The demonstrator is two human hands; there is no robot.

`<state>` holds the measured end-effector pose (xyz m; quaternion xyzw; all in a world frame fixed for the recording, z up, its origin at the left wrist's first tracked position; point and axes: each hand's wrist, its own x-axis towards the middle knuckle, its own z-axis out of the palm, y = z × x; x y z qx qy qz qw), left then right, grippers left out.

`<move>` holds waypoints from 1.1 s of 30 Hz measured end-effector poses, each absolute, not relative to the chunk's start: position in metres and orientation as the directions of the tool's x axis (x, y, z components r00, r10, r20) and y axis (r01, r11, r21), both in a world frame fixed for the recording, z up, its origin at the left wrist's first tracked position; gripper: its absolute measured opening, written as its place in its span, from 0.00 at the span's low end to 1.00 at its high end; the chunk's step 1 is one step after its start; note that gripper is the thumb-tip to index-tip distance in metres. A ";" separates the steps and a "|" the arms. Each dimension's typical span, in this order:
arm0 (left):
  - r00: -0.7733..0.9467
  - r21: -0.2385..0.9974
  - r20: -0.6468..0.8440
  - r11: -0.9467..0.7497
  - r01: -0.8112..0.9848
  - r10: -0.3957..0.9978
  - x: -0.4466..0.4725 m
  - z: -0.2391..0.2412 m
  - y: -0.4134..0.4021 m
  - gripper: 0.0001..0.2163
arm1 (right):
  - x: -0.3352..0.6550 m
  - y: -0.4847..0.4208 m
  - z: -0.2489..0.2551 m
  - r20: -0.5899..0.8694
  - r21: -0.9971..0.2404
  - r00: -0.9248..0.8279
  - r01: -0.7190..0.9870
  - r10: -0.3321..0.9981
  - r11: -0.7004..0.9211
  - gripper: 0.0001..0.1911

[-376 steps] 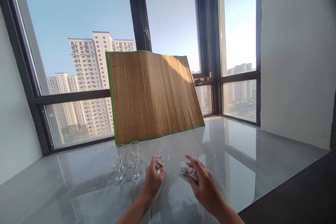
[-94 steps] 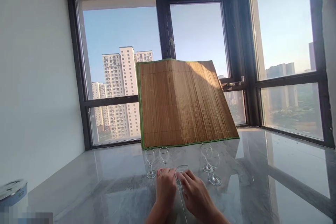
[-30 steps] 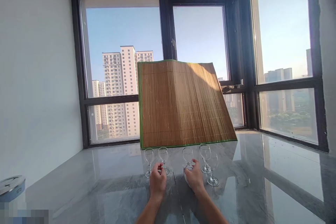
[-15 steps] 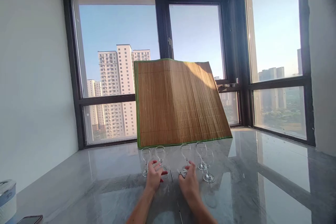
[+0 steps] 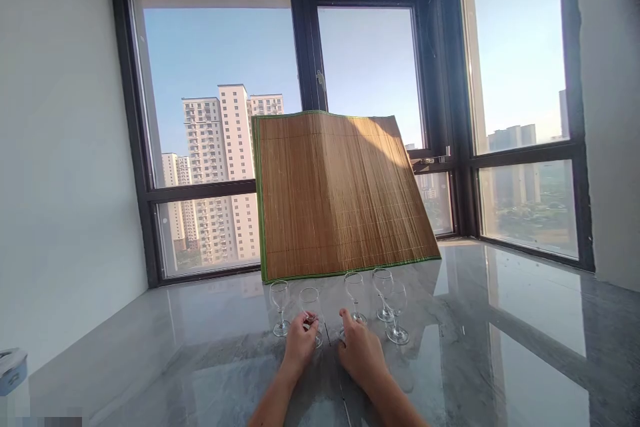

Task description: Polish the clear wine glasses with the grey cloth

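Note:
My left hand (image 5: 300,345) is closed on a clear stemmed wine glass (image 5: 309,297), with its fingers at the stem; the glass stands upright. To the left of that hand is another upright wine glass (image 5: 279,293). My right hand (image 5: 363,349) is curled with the index finger pointing forward. A small whitish crumpled thing (image 5: 343,333) shows a little at its thumb side, mostly hidden. Just beyond the right hand stands a wine glass (image 5: 354,287). Two more, a rear glass (image 5: 383,283) and a front glass (image 5: 397,300), stand close together to its right.
A bamboo mat (image 5: 345,193) with green edging leans against the window frame (image 5: 300,80) behind the glasses. The glossy grey marble-look surface (image 5: 200,360) reflects the windows. A white and blue cup (image 5: 14,373) stands at the far left edge.
My left hand has closed on the second glass from the left, which has come slightly nearer to me. My right hand has drawn back a little, and its whitish thing is now mostly covered.

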<state>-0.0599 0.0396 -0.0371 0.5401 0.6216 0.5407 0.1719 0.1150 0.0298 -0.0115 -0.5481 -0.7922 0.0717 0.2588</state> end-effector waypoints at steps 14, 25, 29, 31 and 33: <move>-0.359 0.842 0.401 -0.184 0.508 0.843 -0.056 -0.034 0.034 0.16 | 0.120 0.043 -0.010 0.371 -0.202 -0.265 0.912 0.890 0.356 0.29; -0.303 0.833 0.405 -0.211 0.511 0.863 -0.051 -0.037 0.030 0.15 | 0.112 0.015 -0.015 0.321 -0.388 -0.304 0.822 0.897 0.417 0.31; -0.298 0.812 0.432 -0.222 0.540 0.851 -0.051 -0.035 0.029 0.13 | 0.114 0.027 -0.023 0.325 -0.522 -0.321 0.724 0.890 0.452 0.35; -0.296 0.806 0.433 -0.218 0.551 0.852 -0.051 -0.034 0.029 0.14 | 0.115 0.031 -0.027 0.371 -0.547 -0.340 0.673 0.864 0.499 0.39; -0.297 0.791 0.437 -0.206 0.576 0.849 -0.051 -0.034 0.028 0.13 | 0.116 0.030 -0.029 0.395 -0.529 -0.373 0.654 0.839 0.540 0.39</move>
